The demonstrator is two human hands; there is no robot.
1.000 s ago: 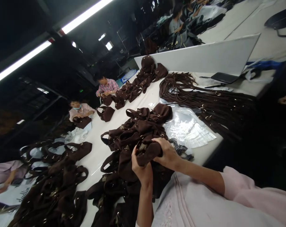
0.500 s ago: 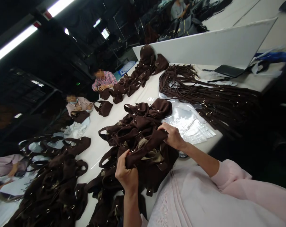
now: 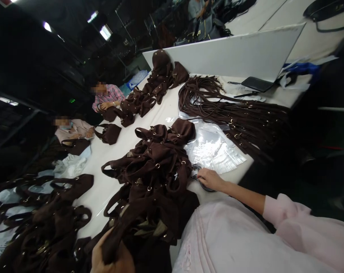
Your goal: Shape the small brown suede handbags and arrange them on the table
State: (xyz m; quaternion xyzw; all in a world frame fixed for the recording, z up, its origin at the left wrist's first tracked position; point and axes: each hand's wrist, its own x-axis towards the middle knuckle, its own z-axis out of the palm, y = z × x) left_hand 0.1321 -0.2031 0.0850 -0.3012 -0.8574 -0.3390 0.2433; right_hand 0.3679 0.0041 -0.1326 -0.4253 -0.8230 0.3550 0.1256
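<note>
My left hand (image 3: 109, 258) is at the bottom edge, closed round the edge of a dark brown fabric bag (image 3: 149, 212) that lies stretched toward me. My right hand (image 3: 210, 179) rests on the white table (image 3: 115, 148) to the right of a heap of brown bags (image 3: 155, 163). Its fingers touch a small dark coil of straps (image 3: 199, 178) next to a stack of clear plastic sleeves (image 3: 214, 148). Whether those fingers grip the coil is hidden.
A big bundle of brown straps (image 3: 234, 113) lies at the right, with a dark tablet (image 3: 257, 84) and a white divider board (image 3: 237, 55) behind. More brown bags (image 3: 47, 223) pile at the left and far end (image 3: 157, 81). Two seated people (image 3: 72, 131) work across the table.
My left hand has pulled the bag down toward me to the frame's bottom edge. My right hand has let go of the bag and moved right onto the table by the strap coil.
</note>
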